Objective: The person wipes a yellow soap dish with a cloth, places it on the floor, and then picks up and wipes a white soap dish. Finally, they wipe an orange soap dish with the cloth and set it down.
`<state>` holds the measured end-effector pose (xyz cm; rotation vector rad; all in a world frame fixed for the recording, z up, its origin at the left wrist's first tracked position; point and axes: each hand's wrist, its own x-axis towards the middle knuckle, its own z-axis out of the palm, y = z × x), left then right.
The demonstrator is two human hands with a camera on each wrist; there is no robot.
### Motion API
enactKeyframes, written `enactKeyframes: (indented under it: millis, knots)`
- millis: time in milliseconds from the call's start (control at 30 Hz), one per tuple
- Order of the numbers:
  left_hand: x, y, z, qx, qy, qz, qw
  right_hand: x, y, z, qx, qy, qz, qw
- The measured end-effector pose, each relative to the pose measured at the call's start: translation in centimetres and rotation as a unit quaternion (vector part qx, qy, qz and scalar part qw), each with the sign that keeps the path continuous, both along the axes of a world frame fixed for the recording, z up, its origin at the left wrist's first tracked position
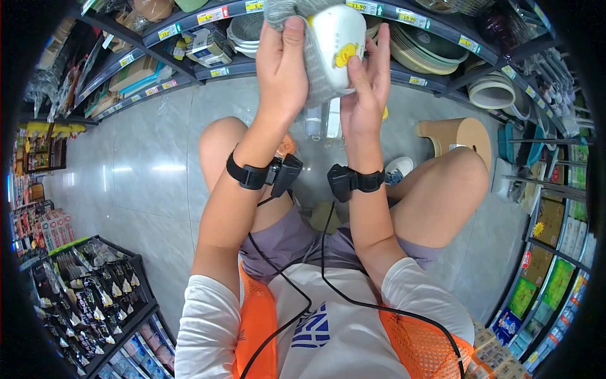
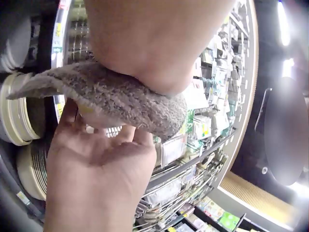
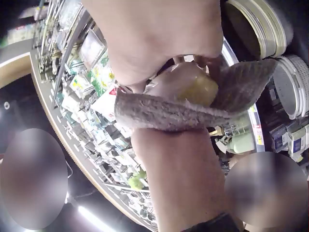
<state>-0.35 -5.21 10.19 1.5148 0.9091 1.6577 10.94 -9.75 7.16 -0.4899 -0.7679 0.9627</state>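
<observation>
A white rounded container [image 1: 341,39] with a yellow figure printed on it is held up between both hands. Fluffy grey cloth [image 1: 314,69] lies along its left side. My left hand [image 1: 282,72] grips the cloth against the container, its thumb up along the cloth. On the other side, my right hand [image 1: 368,95] holds the container with its thumb on the front near the yellow print. In the left wrist view, the cloth [image 2: 130,99] spreads under the left hand and hides most of the container. The right wrist view shows the container [image 3: 178,84] partly inside the folded cloth [image 3: 164,113].
Shelves with price tags [image 1: 413,19] curve close in front, holding stacked plates [image 1: 423,54] and white baskets [image 1: 243,35]. A tan round-topped stool [image 1: 464,136] stands at the right on the grey tiled floor [image 1: 145,158]. A rack of black packets [image 1: 95,297] is at lower left.
</observation>
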Motion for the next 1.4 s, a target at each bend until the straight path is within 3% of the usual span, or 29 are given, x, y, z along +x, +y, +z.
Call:
enactKeyframes:
  millis: [67, 167, 267, 367, 467, 700, 767, 867, 967, 1067, 1233, 1267, 1367, 1400]
  knots:
    - [-0.9, 0.8, -0.2, -0.049, -0.003, 0.004, 0.999, 0.5, 0.0, 0.0, -0.035, 0.038, 0.030, 0.998]
    - [-0.4, 1.0, -0.2, -0.036, -0.016, -0.004, 0.999, 0.1, -0.1, 0.2, -0.058, 0.068, 0.088, 0.992]
    - [0.1, 0.5, 1.3, 0.151, 0.093, 0.072, 0.982, -0.5, -0.1, 0.1, -0.016, 0.067, 0.060, 0.996]
    - [-0.4, 0.6, 1.2, 0.138, 0.067, 0.036, 0.987, -0.2, 0.0, 0.5, 0.002, 0.044, 0.060, 0.997]
    - [-1.0, -0.4, 1.3, -0.058, 0.028, -0.039, 0.997, 0.2, -0.2, 0.5, -0.001, 0.024, 0.066, 0.998]
    - [-1.8, 0.9, 0.3, -0.028, -0.025, -0.091, 0.995, 0.2, -0.4, 0.8, 0.000, 0.023, 0.080, 0.997]
    - [-2.0, 0.4, 0.8, -0.018, -0.014, -0.093, 0.995, 0.3, -0.6, 0.9, -0.008, -0.023, 0.066, 0.998]
    - [-1.8, -0.1, 2.1, 0.100, 0.095, -0.028, 0.990, 0.7, -0.5, 0.6, 0.012, -0.108, 0.049, 0.993]
    - [-2.9, 0.6, 1.7, -0.054, 0.017, -0.055, 0.997, 1.5, -0.6, 0.7, 0.024, -0.166, 0.058, 0.984]
    - [-3.6, 2.0, 1.3, -0.079, -0.101, -0.073, 0.989, 1.7, -0.6, 0.3, 0.025, -0.138, 0.094, 0.986]
    - [-4.7, 2.5, 1.3, -0.207, -0.287, -0.186, 0.916, 1.4, -1.0, 1.0, 0.018, -0.048, 0.146, 0.988]
    - [-6.0, 4.3, -0.9, -0.224, -0.368, -0.348, 0.833, 1.5, -1.0, 1.0, 0.019, -0.056, 0.146, 0.987]
    - [-7.0, 4.1, -0.8, -0.221, -0.388, -0.387, 0.807, 1.5, -1.1, 1.0, 0.014, -0.060, 0.149, 0.987]
    - [-7.2, 4.5, -0.9, -0.214, -0.406, -0.437, 0.773, 1.4, -1.1, 1.1, 0.012, -0.058, 0.150, 0.987]
